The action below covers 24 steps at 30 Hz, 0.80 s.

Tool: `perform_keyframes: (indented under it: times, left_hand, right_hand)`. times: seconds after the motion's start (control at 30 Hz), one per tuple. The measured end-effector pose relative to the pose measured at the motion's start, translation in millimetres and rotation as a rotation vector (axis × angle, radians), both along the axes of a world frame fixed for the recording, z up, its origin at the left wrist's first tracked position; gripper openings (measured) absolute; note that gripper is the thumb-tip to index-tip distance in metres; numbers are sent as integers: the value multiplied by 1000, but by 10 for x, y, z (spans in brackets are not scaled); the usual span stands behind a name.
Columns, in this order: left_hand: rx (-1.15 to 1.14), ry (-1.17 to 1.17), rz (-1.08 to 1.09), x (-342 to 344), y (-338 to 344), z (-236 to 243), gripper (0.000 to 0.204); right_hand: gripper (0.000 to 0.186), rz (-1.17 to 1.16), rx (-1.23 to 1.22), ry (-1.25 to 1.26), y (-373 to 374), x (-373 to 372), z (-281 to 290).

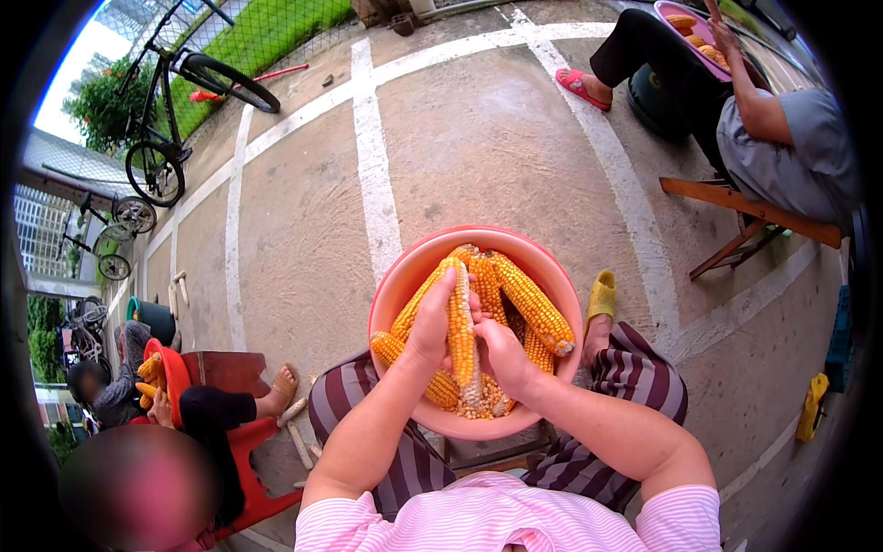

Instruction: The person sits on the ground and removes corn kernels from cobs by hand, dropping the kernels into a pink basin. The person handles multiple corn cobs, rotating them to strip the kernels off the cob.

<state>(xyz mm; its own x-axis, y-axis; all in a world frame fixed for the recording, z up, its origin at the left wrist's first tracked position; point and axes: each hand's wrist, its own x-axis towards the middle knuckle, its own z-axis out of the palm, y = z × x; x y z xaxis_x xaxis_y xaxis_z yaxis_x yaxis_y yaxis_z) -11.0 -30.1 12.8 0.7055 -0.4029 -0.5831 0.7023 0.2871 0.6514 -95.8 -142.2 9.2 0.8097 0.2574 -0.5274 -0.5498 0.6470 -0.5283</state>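
Observation:
An ear of yellow corn (462,336) stands lengthwise between my hands, over a pink basin (497,428) held at my lap. My left hand (430,324) is wrapped round it from the left, thumb near its far end. My right hand (504,357) is closed against its right side, with some fingers hidden behind it. A pale strip without kernels runs along the upper right of this ear. More ears of corn (532,299) lie in the basin under and around my hands. Loose kernels (489,402) have gathered at the basin's near side.
At the left, a person has corn in a red basin (175,373), beside a red stool (248,460). Bare cobs (296,434) lie on the ground. Another person at the right sits on a wooden chair (750,212) with a pink basin (676,11). A bicycle (166,101) stands far left.

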Motion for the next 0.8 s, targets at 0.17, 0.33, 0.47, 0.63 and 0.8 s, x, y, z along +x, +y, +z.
perform_keyframes:
  times: [0.17, 0.33, 0.47, 0.63, 0.8]
  left_hand:
    - [-95, 36, -12, 51, 44, -31, 44]
    - [-99, 28, -27, 53, 38, -18, 44]
    - [-103, 25, -21, 45, 37, 10, 45]
    - [-105, 21, -25, 51, 42, -13, 46]
    - [-82, 13, -10, 57, 52, -44, 46]
  right_hand:
    - [39, 30, 36, -19, -36, 9, 31]
    - [38, 4, 112, -53, -7, 7, -47]
    - [37, 50, 51, -53, -16, 16, 19]
    - [38, 98, 47, -57, -56, 30, 87]
    - [39, 113, 35, -84, -28, 17, 20]
